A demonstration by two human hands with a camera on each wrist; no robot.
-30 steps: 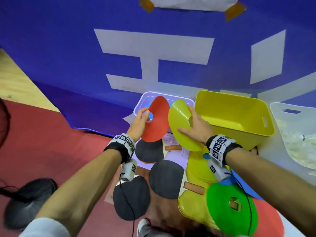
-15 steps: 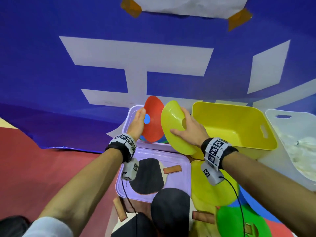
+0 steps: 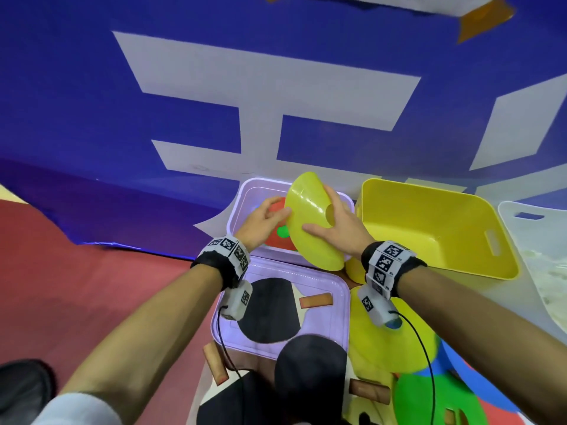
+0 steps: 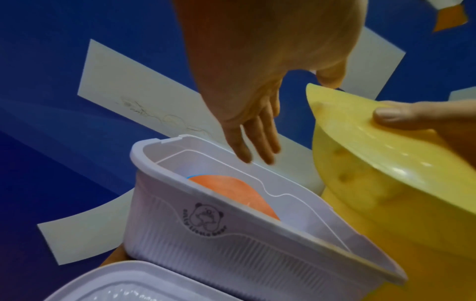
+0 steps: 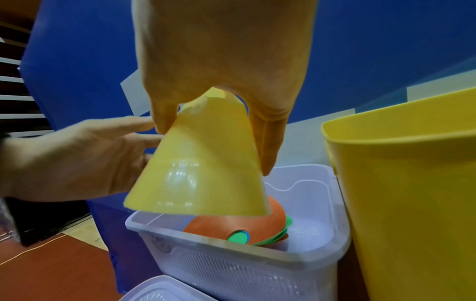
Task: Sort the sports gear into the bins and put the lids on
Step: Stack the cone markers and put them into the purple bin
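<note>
Head view: right hand [image 3: 339,228] grips a yellow disc cone [image 3: 310,222] tilted on edge over the lilac bin [image 3: 242,194], thumb on the near face, fingers behind. Left hand [image 3: 260,222] at 9 o'clock of the cone, fingers straight and relaxed, holding nothing, over a red disc cone [image 3: 276,240] lying in the bin. Yellow bin [image 3: 429,228] at 3 o'clock of the lilac one. Lilac lid [image 3: 334,302] at 6 o'clock, w/ a black table-tennis paddle [image 3: 270,311] on it.

Left wrist view: left fingers [image 4: 257,142] extended above the bin's far rim; red cone inside; right thumb [image 4: 401,116] on the yellow cone.

Right wrist view: right hand pinches the cone's top; red cone sits on green ones [image 5: 288,224] in the bin.
</note>
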